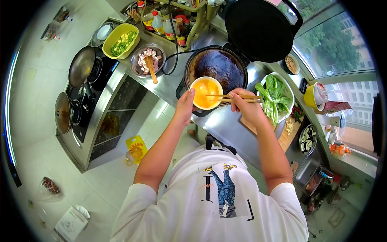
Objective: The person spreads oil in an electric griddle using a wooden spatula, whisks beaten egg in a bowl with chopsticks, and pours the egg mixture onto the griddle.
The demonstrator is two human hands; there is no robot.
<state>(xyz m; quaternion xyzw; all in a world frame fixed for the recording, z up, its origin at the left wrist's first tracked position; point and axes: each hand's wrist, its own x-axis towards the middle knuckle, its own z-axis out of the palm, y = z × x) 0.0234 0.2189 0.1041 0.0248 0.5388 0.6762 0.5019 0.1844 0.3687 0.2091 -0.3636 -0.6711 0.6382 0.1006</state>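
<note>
Beaten egg (203, 90), bright yellow-orange, fills the lower part of a pale round bowl (209, 107). My left hand (185, 106) grips this bowl by its left side. A pair of wooden chopsticks (246, 97) is pinched in my right hand (242, 104), and their tips reach into the egg. Just behind the bowl lies a dark round griddle pan (219, 64), its surface shiny and browned; the bowl overlaps its near edge. The pan's black lid (260, 30) stands raised at the back.
Leafy greens (274, 94) fill a white basket at the right, near a cutting board (288, 137) with chopped garlic. To the left are a metal bowl (134, 66) of diced meat with a wooden spatula (150, 69) and a yellow-green basket (105, 47). Sauce bottles (158, 25) stand behind.
</note>
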